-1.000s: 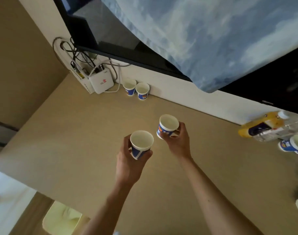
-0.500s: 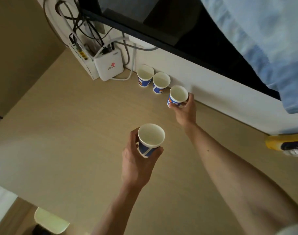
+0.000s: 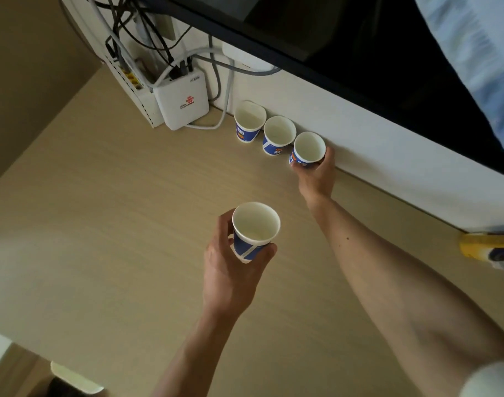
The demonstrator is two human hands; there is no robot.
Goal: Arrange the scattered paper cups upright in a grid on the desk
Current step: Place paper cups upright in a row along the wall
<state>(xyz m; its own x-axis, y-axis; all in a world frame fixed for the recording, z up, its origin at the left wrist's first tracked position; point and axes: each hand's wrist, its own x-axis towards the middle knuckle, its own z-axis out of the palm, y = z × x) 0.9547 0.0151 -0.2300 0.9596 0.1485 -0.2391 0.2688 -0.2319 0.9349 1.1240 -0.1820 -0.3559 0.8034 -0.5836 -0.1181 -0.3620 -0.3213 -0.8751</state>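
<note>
Lower centre of the frame, nearest: left hand (image 3: pixel 230 270), thumb and fingers curled round a blue-and-white paper cup (image 3: pixel 255 230). Grips it by the lower wall, mouth up, empty, above the pale wooden desk (image 3: pixel 101 224).

Further in, right of centre: right forearm stretched toward the white wall panel (image 3: pixel 388 147). Right hand (image 3: pixel 316 176), fingers wrapped round the lower half of the row-end cup (image 3: pixel 308 150). Holds it upright at the right end of a short row along the panel. Contact of base with desk: impossible to tell.

Same row, stepping left and higher in the frame: middle cup (image 3: pixel 278 136), then corner cup (image 3: pixel 249 121). Both upright, empty, free of any hand, rims just beside one another.

Upper left, beyond the row: white router box (image 3: pixel 183 101) with a red logo, tangled cables (image 3: pixel 147 32) above. Across the top: dark screen (image 3: pixel 331 30). Upper right corner: pale blue cloth (image 3: pixel 480 53). Right edge, mid-height: blurred yellow object (image 3: pixel 485 247), cut off by the frame.

Handling, as a judgement: thin paper, very light, likely to crush under a hard squeeze and to tip at a brush of the knuckles. Best taken low on the wall with a gentle pinch, clear of the rim. Best released by opening the fingers outward, away from the neighbouring cups.
</note>
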